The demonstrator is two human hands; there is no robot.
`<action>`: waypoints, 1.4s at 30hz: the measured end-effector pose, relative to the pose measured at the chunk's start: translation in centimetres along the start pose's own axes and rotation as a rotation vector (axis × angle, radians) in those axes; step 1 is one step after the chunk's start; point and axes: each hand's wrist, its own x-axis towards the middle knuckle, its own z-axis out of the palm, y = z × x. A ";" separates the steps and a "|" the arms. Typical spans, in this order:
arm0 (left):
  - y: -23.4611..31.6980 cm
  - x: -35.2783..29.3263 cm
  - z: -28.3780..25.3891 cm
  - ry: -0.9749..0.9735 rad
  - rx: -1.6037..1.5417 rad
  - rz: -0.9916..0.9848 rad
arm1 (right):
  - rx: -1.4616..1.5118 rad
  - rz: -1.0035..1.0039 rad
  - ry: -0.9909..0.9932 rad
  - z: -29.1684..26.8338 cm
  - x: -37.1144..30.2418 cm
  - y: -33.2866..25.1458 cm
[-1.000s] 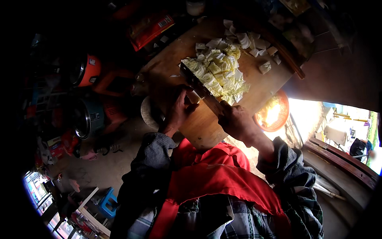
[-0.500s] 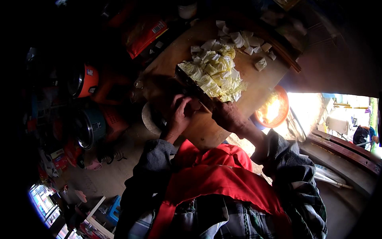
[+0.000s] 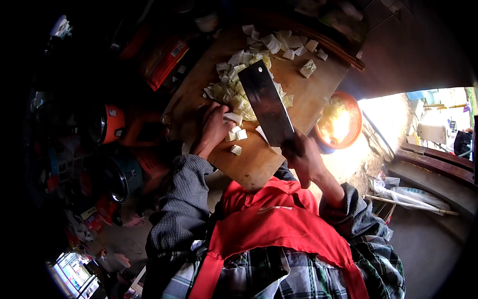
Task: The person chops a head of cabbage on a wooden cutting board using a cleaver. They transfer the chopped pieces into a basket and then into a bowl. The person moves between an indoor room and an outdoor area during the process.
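Observation:
My right hand (image 3: 304, 155) is closed round the handle of a cleaver (image 3: 267, 102). Its broad dark blade is lifted and slants to the upper left over the wooden cutting board (image 3: 318, 107). Beneath and beside the blade lies a heap of chopped napa cabbage (image 3: 231, 94), partly hidden by it. My left hand (image 3: 215, 123), fingers curled, is at the heap's near left edge against a pale cabbage piece (image 3: 232, 118). Small white cabbage chunks (image 3: 236, 149) lie just right of that hand.
An orange basket (image 3: 352, 122) with brightly lit cabbage stands right of the board. More white pieces (image 3: 286, 42) lie at the board's far end by a wooden strip (image 3: 343, 47). Left are a red bag (image 3: 162, 65) and round orange and dark green appliances (image 3: 113, 123).
The cleaver, earlier low along the heap's near left side, is now raised and swung over it to the right. My left hand has moved slightly left and up to the cabbage; small chunks now show.

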 end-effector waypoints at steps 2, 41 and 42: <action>0.1 1.0 -0.1 -0.097 0.065 -0.021 | 0.070 0.009 0.017 -0.3 -0.4 0.2; 2.7 12.1 -4.2 -0.018 -0.526 -0.036 | 0.239 0.081 0.117 -0.9 -2.6 1.5; 2.6 14.7 -2.3 -0.059 -0.422 0.009 | 0.277 0.085 0.142 -1.0 -2.9 1.3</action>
